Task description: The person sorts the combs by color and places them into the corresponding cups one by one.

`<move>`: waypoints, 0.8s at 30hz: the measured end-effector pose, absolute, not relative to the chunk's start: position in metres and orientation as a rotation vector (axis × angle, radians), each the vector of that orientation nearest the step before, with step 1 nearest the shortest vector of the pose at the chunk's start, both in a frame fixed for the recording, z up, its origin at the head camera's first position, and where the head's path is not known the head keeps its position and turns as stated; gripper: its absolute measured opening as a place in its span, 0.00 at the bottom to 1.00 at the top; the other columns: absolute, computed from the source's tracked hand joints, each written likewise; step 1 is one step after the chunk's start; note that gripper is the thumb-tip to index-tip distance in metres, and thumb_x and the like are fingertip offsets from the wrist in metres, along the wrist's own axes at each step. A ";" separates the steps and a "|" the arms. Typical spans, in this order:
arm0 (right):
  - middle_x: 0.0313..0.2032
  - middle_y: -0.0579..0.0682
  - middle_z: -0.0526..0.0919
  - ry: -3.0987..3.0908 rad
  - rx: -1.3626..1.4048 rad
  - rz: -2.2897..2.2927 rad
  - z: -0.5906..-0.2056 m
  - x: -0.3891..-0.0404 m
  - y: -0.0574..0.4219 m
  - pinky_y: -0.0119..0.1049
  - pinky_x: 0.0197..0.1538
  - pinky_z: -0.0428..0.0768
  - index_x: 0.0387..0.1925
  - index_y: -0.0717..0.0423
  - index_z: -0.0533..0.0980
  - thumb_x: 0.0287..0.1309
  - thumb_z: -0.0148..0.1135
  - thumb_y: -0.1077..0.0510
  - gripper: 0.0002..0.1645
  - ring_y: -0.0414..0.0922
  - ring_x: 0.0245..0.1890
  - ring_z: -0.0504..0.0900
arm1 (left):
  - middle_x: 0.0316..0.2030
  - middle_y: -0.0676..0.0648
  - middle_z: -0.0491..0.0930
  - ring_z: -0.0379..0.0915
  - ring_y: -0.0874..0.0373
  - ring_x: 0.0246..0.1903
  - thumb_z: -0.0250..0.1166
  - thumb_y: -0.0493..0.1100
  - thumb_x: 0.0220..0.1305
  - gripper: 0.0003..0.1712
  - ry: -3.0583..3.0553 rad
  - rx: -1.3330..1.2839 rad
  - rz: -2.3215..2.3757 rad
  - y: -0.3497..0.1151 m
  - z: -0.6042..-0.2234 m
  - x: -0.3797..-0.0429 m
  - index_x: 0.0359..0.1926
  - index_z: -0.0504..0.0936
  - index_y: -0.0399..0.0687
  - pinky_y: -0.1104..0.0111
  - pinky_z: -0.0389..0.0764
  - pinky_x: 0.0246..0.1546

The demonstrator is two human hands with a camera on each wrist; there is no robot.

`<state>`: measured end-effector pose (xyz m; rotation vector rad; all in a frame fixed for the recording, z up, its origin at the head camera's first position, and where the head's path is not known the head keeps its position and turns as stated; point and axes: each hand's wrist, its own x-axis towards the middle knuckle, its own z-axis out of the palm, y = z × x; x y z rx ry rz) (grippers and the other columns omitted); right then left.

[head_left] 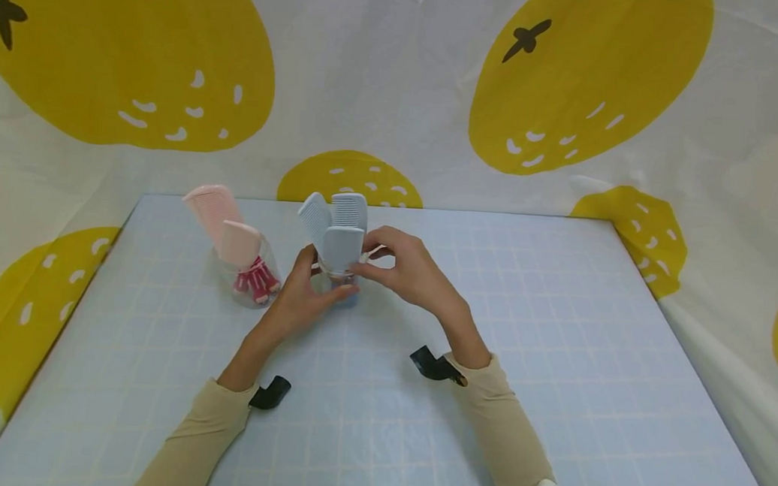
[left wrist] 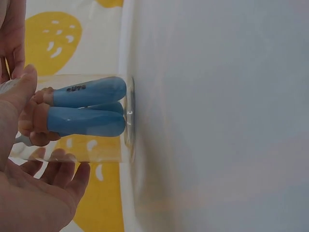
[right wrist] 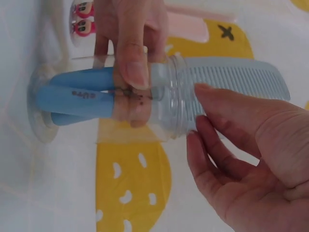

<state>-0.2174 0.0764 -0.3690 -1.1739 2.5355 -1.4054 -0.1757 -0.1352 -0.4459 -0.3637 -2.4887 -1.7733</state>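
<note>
A clear glass jar (right wrist: 159, 133) stands on the table with several light blue combs (head_left: 342, 249) in it, teeth ends up. Their blue handles (left wrist: 87, 121), with small doll-like figures at the tops, show through the glass. My left hand (head_left: 304, 290) holds the jar's side, thumb across the front and fingers around the far side. At the jar's mouth, my right hand (head_left: 408, 267) pinches the lower edge of a blue comb (right wrist: 236, 77) between thumb and fingers, close to the rim.
Just left of the hands, a second clear jar (head_left: 227, 273) holds pink combs (head_left: 213, 212) with red-and-pink doll handles (head_left: 257, 280). The table (head_left: 376, 423) has a pale blue checked cover. Behind it hangs a white cloth (head_left: 380, 84) with yellow fruit shapes.
</note>
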 end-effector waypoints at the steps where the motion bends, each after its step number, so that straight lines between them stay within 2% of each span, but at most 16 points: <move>1: 0.45 0.54 0.84 2.540 -1.157 -1.407 -0.369 -0.217 0.078 0.39 0.55 0.84 0.47 0.63 0.81 0.57 0.75 0.65 0.17 0.50 0.48 0.83 | 0.71 0.40 0.60 0.60 0.44 0.70 0.76 0.41 0.61 0.53 -2.491 -0.362 -1.769 -0.135 -0.447 -0.176 0.77 0.51 0.42 0.45 0.62 0.73; 5: 0.47 0.55 0.84 2.511 -1.118 -1.405 -0.372 -0.217 0.084 0.41 0.56 0.84 0.49 0.63 0.80 0.61 0.72 0.64 0.16 0.52 0.49 0.83 | 0.70 0.40 0.62 0.61 0.44 0.70 0.77 0.42 0.61 0.53 -2.500 -0.351 -1.748 -0.135 -0.447 -0.174 0.76 0.52 0.42 0.44 0.62 0.73; 10: 0.49 0.55 0.83 2.488 -1.095 -1.420 -0.377 -0.215 0.092 0.42 0.56 0.84 0.54 0.62 0.78 0.65 0.70 0.62 0.18 0.49 0.49 0.84 | 0.71 0.41 0.62 0.58 0.44 0.72 0.76 0.44 0.62 0.50 -2.557 -0.338 -1.673 -0.137 -0.445 -0.166 0.77 0.56 0.44 0.44 0.63 0.72; 14: 0.51 0.57 0.83 2.505 -1.088 -1.422 -0.382 -0.212 0.100 0.44 0.57 0.84 0.56 0.63 0.77 0.66 0.68 0.62 0.19 0.48 0.49 0.84 | 0.72 0.37 0.59 0.56 0.40 0.72 0.73 0.46 0.66 0.51 -2.691 -0.322 -1.557 -0.142 -0.444 -0.155 0.79 0.52 0.42 0.42 0.64 0.71; 19: 0.50 0.59 0.84 2.547 -1.105 -1.432 -0.390 -0.208 0.113 0.48 0.56 0.84 0.55 0.63 0.77 0.67 0.67 0.63 0.17 0.48 0.48 0.84 | 0.73 0.34 0.59 0.61 0.37 0.70 0.72 0.46 0.67 0.51 -2.842 -0.296 -1.451 -0.151 -0.442 -0.140 0.79 0.50 0.40 0.43 0.67 0.69; 24: 0.48 0.55 0.85 2.633 -1.116 -1.422 -0.399 -0.204 0.128 0.51 0.55 0.84 0.52 0.62 0.79 0.66 0.67 0.65 0.14 0.46 0.48 0.83 | 0.69 0.34 0.67 0.66 0.38 0.67 0.72 0.44 0.67 0.46 -2.877 -0.286 -1.398 -0.161 -0.440 -0.128 0.77 0.57 0.37 0.44 0.72 0.66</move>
